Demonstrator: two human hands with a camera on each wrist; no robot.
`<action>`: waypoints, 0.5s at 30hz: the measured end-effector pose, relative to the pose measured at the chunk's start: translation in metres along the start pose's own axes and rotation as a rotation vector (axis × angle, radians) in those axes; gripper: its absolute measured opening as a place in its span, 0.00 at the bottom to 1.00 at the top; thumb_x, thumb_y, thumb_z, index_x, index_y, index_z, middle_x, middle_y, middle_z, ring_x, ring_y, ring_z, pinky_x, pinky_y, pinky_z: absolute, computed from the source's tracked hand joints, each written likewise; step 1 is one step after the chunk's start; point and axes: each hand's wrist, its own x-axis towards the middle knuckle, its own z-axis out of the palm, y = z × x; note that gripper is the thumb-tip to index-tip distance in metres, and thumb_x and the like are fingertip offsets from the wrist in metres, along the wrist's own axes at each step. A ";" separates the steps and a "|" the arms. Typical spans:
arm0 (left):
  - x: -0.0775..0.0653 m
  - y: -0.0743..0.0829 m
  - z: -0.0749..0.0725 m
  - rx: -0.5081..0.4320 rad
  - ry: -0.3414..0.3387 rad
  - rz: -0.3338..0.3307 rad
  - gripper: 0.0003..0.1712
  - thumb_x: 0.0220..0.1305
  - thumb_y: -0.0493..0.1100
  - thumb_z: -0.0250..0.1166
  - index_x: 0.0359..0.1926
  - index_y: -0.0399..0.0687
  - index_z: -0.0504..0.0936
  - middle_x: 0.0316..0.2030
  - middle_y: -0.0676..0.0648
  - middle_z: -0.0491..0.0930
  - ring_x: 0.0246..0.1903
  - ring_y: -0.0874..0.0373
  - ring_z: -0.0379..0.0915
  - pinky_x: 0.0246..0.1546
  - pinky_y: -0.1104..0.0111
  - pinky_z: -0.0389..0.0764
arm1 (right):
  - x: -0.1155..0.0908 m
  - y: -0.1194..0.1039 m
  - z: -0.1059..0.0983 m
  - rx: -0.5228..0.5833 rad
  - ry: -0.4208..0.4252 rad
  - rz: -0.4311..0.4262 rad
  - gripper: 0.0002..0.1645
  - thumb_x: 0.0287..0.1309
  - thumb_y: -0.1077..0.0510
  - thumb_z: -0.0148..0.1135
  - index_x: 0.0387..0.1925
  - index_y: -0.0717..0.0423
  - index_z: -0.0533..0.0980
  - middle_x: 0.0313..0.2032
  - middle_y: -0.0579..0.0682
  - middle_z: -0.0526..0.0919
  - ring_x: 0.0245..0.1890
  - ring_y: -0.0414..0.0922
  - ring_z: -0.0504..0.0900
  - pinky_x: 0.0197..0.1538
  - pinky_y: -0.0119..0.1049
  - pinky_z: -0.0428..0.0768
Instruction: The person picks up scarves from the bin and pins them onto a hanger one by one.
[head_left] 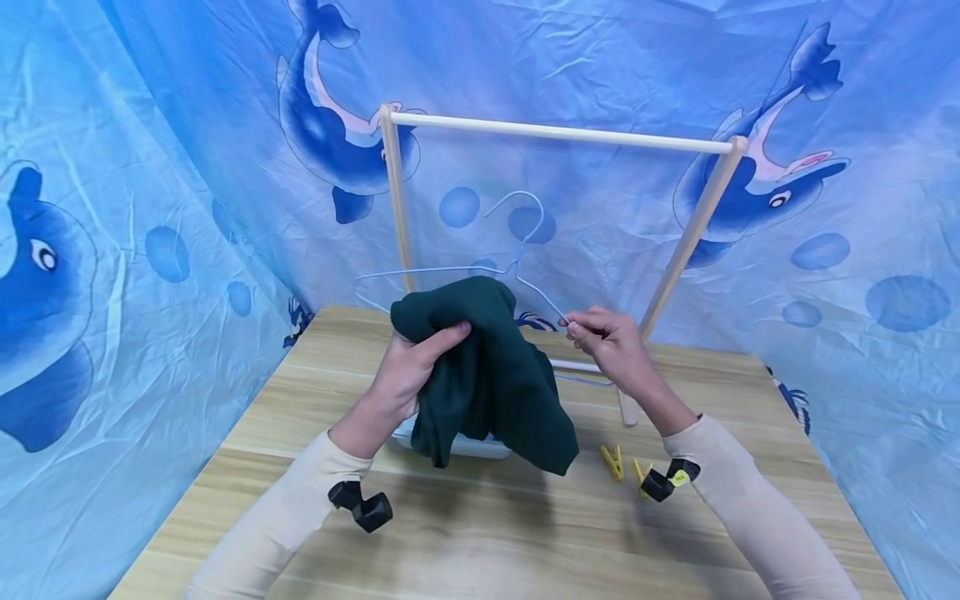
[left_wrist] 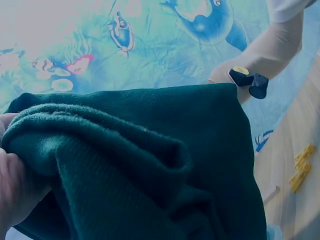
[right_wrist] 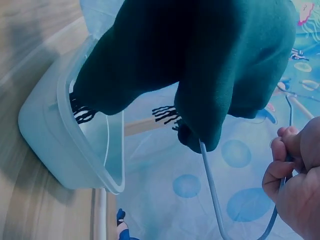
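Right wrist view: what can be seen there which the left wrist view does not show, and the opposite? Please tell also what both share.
Only the right wrist view shows the hanger, the right hand pinching it, and black fringe at the edges of the dark green cloth.

Only the left wrist view shows the left hand gripping the cloth, two yellow clips, and the right sleeve.

Both show the cloth, the wooden tabletop and the blue printed backdrop.

This looks like a small filming corner — blue cloth walls (head_left: pixel 150 150) with cartoon dolphins (head_left: pixel 318 133) hang around a wooden table (head_left: pixel 450 542) with a little rack (head_left: pixel 562 132), and small black cameras (head_left: pixel 372 511) sit on both sleeves (head_left: pixel 277 508).
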 end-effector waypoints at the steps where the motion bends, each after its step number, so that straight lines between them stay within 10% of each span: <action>1: 0.001 0.000 0.000 -0.010 0.002 -0.002 0.12 0.69 0.32 0.63 0.47 0.51 0.86 0.45 0.49 0.85 0.44 0.56 0.81 0.55 0.64 0.81 | 0.000 0.000 0.000 -0.001 0.002 -0.010 0.12 0.71 0.66 0.60 0.46 0.68 0.85 0.31 0.57 0.79 0.27 0.41 0.72 0.28 0.29 0.72; 15: 0.007 0.009 -0.008 0.043 0.058 -0.118 0.09 0.72 0.34 0.63 0.47 0.51 0.84 0.45 0.49 0.84 0.43 0.56 0.81 0.53 0.66 0.82 | 0.002 -0.004 -0.009 0.020 -0.017 -0.177 0.11 0.66 0.75 0.59 0.44 0.70 0.85 0.31 0.58 0.82 0.28 0.38 0.74 0.29 0.26 0.73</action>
